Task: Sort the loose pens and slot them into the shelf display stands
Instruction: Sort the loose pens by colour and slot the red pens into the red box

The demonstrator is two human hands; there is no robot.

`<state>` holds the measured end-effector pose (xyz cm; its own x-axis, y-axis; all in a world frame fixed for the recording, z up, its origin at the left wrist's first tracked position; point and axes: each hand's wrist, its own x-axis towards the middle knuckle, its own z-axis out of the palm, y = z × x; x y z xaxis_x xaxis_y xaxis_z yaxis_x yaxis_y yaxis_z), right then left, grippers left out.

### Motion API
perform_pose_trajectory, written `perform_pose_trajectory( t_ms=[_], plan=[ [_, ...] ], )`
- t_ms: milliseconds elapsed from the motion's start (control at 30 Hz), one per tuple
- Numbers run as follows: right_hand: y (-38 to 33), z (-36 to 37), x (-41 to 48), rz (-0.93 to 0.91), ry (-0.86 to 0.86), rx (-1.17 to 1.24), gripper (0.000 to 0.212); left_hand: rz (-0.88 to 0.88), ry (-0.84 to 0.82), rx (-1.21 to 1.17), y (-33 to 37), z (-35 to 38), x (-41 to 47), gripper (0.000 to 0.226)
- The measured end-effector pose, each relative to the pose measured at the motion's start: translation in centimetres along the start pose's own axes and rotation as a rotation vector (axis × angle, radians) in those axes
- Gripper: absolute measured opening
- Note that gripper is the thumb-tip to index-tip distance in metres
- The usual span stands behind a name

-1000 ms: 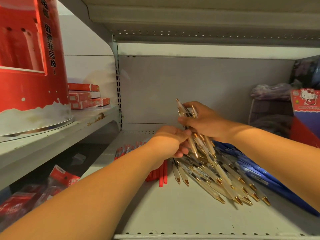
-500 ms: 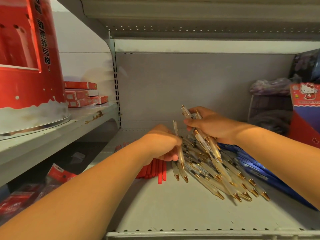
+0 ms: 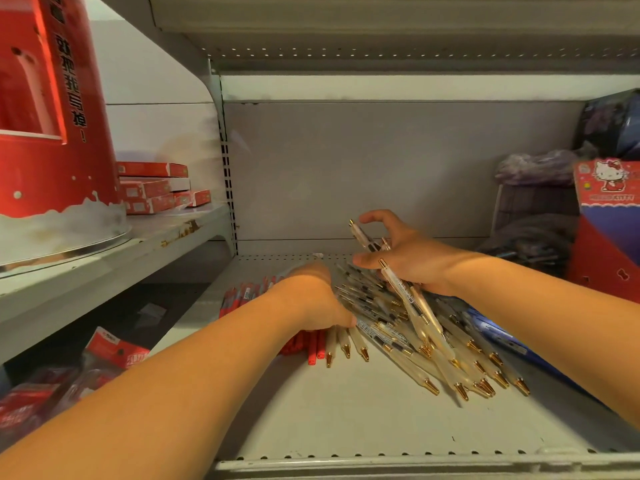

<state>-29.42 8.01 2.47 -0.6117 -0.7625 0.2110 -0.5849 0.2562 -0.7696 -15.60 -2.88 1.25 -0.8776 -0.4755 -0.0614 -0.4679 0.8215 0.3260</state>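
Observation:
A fan of several frosted white pens with gold tips (image 3: 446,362) lies on the grey shelf board (image 3: 346,417). Red pens (image 3: 313,344) lie in a row left of them, and blue pens (image 3: 498,336) lie to the right. My left hand (image 3: 311,299) rests palm down over the upper ends of the red and white pens, fingers curled into the pile. My right hand (image 3: 405,256) hovers just above the pile and grips a small bunch of white pens (image 3: 398,278), which slant down to the right.
A tall red display stand (image 3: 52,109) and stacked red boxes (image 3: 156,188) sit on the raised shelf at left. A Hello Kitty box (image 3: 606,202) and bagged goods (image 3: 533,168) stand at right. Red packets (image 3: 104,355) lie below left.
Both hands have dropped toward the shelf. My left hand let go of the pen it lifted and now presses on the pile; my right hand still holds its bunch.

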Motion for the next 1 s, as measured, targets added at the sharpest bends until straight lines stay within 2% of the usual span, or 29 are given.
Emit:
perform_pose_trajectory(
  t_ms=[33, 100, 200, 300, 500, 667, 1000],
  plan=[
    [0.0, 0.3, 0.0, -0.001, 0.004, 0.000, 0.070, 0.026, 0.086, 0.006, 0.2, -0.1, 0.1, 0.024],
    [-0.1, 0.6, -0.1, -0.009, 0.015, -0.005, 0.072, 0.058, 0.159, -0.286, 0.6, -0.1, 0.5, 0.021],
    [-0.1, 0.9, -0.1, -0.015, 0.022, -0.010, 0.060, -0.027, 0.129, -0.859, 1.9, -0.1, 0.2, 0.028],
    [-0.2, 0.7, -0.2, -0.008, 0.014, 0.055, 0.038, 0.009, 0.104, -1.053, 2.2, 0.0, -0.2, 0.024],
    [-0.3, 0.1, -0.5, -0.031, -0.017, 0.128, 0.029, 0.066, 0.154, -1.065, 1.5, 0.1, -0.4, 0.018],
    [-0.6, -0.4, -1.0, -0.011, -0.127, 0.276, 0.033, 0.054, 0.163, -1.051, 1.4, -0.3, -0.6, 0.022],
    [-0.3, -0.9, -1.2, 0.026, -0.115, 0.275, 0.033, 0.078, 0.151, -1.016, 0.5, -0.2, -0.4, 0.022]
  ],
)
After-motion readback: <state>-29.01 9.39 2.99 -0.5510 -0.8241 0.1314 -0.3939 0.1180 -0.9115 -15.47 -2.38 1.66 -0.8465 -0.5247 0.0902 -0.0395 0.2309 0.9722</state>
